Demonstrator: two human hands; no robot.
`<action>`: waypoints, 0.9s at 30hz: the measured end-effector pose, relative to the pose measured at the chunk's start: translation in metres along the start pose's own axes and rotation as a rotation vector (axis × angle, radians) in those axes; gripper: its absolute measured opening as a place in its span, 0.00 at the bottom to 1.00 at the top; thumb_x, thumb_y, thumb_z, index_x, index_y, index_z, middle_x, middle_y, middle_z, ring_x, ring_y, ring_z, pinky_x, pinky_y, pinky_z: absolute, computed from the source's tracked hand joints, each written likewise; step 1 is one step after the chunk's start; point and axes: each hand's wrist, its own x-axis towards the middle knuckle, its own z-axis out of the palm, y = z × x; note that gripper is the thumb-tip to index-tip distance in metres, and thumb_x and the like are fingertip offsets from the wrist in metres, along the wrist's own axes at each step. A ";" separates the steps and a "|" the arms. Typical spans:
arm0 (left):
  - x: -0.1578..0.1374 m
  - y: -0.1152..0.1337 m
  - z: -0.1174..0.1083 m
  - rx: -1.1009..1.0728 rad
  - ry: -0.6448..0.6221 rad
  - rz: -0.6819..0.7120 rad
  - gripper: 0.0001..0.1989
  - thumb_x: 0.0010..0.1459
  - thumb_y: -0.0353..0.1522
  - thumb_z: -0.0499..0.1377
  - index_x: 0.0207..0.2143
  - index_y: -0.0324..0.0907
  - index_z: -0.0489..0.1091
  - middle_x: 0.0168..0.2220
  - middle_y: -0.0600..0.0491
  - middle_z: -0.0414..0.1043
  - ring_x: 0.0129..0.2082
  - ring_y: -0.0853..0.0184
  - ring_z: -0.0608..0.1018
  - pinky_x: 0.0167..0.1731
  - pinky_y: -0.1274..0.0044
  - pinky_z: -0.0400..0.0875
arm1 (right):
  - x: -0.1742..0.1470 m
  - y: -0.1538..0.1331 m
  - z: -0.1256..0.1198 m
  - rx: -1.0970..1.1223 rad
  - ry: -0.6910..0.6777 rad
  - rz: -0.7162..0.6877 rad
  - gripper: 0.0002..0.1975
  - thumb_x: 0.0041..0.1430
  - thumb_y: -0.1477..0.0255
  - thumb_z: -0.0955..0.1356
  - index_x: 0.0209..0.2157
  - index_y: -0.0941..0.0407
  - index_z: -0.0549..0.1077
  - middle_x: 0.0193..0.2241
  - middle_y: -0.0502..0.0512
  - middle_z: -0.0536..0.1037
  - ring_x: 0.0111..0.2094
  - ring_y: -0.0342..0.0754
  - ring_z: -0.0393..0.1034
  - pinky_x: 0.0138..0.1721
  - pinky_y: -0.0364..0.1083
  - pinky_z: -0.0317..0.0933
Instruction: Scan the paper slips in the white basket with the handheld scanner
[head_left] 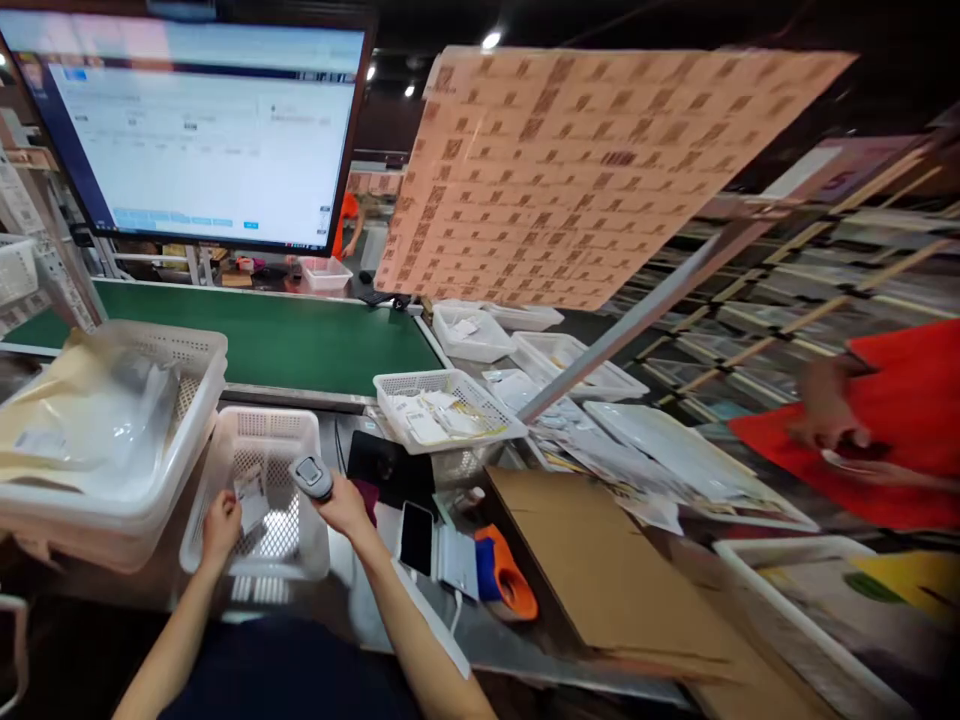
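Left hand pinches a small white label slip over the empty white perforated plastic basket; right hand is wrapped round a grey handheld scanner, head aimed left at the slip, just beside it. Slip stands roughly upright. Basket sits at the steel worktop's near edge, beside a stacked basket of bagged goods; green conveyor belt runs behind, monitor above.

Over the white basket, the left hand holds a small packet; the right hand grips a scanner.
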 end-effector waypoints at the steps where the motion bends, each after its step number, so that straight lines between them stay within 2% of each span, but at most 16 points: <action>1: 0.002 0.002 0.004 -0.022 -0.006 0.007 0.10 0.58 0.38 0.55 0.37 0.41 0.68 0.29 0.48 0.78 0.31 0.58 0.80 0.35 0.73 0.67 | -0.010 -0.004 0.009 -0.021 -0.051 -0.014 0.23 0.54 0.69 0.74 0.53 0.54 0.77 0.48 0.63 0.84 0.50 0.64 0.79 0.45 0.49 0.67; 5: 0.006 -0.002 0.018 -0.085 -0.008 -0.013 0.11 0.56 0.39 0.56 0.37 0.42 0.68 0.30 0.49 0.77 0.32 0.61 0.79 0.35 0.74 0.68 | -0.040 -0.014 0.037 -0.068 -0.185 -0.043 0.24 0.57 0.69 0.72 0.57 0.52 0.75 0.49 0.61 0.84 0.51 0.63 0.79 0.43 0.48 0.64; 11: -0.001 -0.013 0.019 -0.127 -0.003 -0.042 0.09 0.55 0.39 0.56 0.34 0.43 0.66 0.26 0.53 0.75 0.28 0.63 0.78 0.31 0.76 0.68 | -0.058 -0.016 0.047 -0.117 -0.239 -0.051 0.21 0.55 0.73 0.71 0.53 0.53 0.78 0.44 0.60 0.85 0.46 0.60 0.80 0.39 0.46 0.61; 19: -0.004 -0.031 0.021 -0.121 0.016 -0.070 0.09 0.58 0.38 0.55 0.36 0.41 0.67 0.31 0.49 0.78 0.32 0.62 0.80 0.34 0.75 0.68 | -0.064 0.014 0.065 -0.061 -0.273 -0.017 0.20 0.53 0.74 0.72 0.49 0.53 0.80 0.44 0.60 0.85 0.46 0.60 0.80 0.42 0.46 0.65; 22: -0.005 -0.033 0.022 -0.103 0.015 -0.079 0.08 0.58 0.36 0.55 0.37 0.40 0.68 0.31 0.50 0.78 0.32 0.63 0.79 0.35 0.75 0.67 | -0.066 0.024 0.072 -0.036 -0.292 0.008 0.21 0.53 0.76 0.72 0.50 0.54 0.80 0.45 0.60 0.85 0.48 0.61 0.80 0.44 0.47 0.67; 27: -0.006 -0.036 0.024 -0.063 -0.041 -0.074 0.10 0.60 0.36 0.54 0.37 0.39 0.69 0.33 0.49 0.78 0.33 0.63 0.79 0.35 0.76 0.67 | -0.069 0.029 0.082 -0.009 -0.328 -0.027 0.26 0.52 0.77 0.72 0.54 0.55 0.78 0.45 0.62 0.85 0.50 0.64 0.80 0.47 0.50 0.68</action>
